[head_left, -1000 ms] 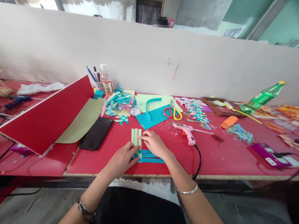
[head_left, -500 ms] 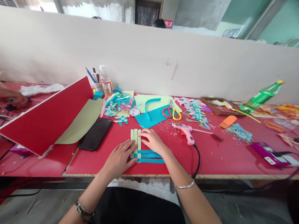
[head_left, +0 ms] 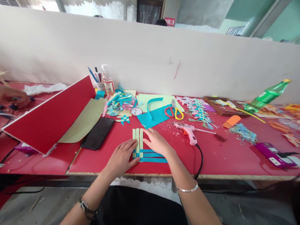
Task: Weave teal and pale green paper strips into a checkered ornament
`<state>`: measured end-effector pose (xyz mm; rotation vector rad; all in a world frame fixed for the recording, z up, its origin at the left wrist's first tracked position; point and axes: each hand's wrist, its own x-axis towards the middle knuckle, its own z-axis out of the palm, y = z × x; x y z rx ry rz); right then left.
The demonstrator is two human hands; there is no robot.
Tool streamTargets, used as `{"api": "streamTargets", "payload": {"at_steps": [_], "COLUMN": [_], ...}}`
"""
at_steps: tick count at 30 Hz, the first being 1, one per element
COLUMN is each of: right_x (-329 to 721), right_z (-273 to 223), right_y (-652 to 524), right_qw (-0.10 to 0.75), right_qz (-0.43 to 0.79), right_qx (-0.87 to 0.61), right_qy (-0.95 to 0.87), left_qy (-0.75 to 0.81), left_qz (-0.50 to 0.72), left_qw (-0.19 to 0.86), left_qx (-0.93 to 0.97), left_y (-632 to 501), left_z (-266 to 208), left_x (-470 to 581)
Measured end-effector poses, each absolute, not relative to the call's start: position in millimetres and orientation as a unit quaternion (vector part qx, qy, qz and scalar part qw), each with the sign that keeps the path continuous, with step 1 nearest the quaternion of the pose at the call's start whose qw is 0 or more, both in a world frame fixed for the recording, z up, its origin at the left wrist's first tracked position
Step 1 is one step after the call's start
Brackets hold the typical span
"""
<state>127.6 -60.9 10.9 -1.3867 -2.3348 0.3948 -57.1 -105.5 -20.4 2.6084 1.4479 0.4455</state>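
Pale green paper strips (head_left: 137, 135) run upright and cross blue paper strips (head_left: 153, 154) stretching to the right; they interlace in a small check pattern at the lower left. My left hand (head_left: 122, 155) lies flat with fingers extended, touching the left side of this weave. At the top of the rightmost pale strip, the fingertips of my right hand (head_left: 156, 141) rest along its edge, fingers loosely apart. My right palm and forearm hang over the blue strips and hide part of them.
Left of the weave lies a black phone (head_left: 97, 133) beside a leaning red board (head_left: 52, 116). Behind are scissors (head_left: 174, 113), blue paper (head_left: 154, 117) and paper scraps (head_left: 121, 103). A pink glue gun (head_left: 189, 132) with a cord lies right. Another person's hand (head_left: 18, 98) is far left.
My right fingers have moved from over the pale strips to the right strip's edge, leaving more of the strips visible. My left hand stays on the weave. The view has shifted slightly.
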Motion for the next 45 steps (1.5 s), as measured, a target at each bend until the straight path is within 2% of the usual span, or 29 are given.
{"api": "streamTargets", "payload": {"at_steps": [6,15,24,30,34,38,41,45], "right_x": [158,162,159,150,183,235,255,255], "right_z": [10,-4,6,24,27,14,3,-6], "right_y": [-119,-124,-110,-113,-112,-104,-93,-81], "right_qw": [0.227,0.194,0.18,0.247,0.297,0.223,0.131,0.116], "right_qz": [0.067,0.078,-0.002,-0.062,-0.106,-0.129,-0.05,-0.025], "right_qx": [-0.561,-0.597,-0.581,-0.573,-0.655,-0.8,-0.84,-0.841], "right_qy": [-0.793,-0.775,-0.794,-0.779,-0.687,-0.542,-0.524,-0.529], "left_qy": [0.463,0.407,0.493,0.535,0.565,0.599,0.616,0.629], "left_qz": [0.208,0.213,0.165,0.115,0.11,0.126,0.144,0.175], "left_qw": [0.075,0.17,0.099,0.016,0.001,0.025,0.038,0.079], "left_qx": [0.859,0.872,0.848,0.837,0.818,0.791,0.774,0.754], "left_y": [-106,-102,-101,-98,-97,-96,-95,-93], "left_z": [-15,-7,0,6,6,3,2,2], "left_x": [-55,-39,-26,-10,-11,-19,-22,-23]}}
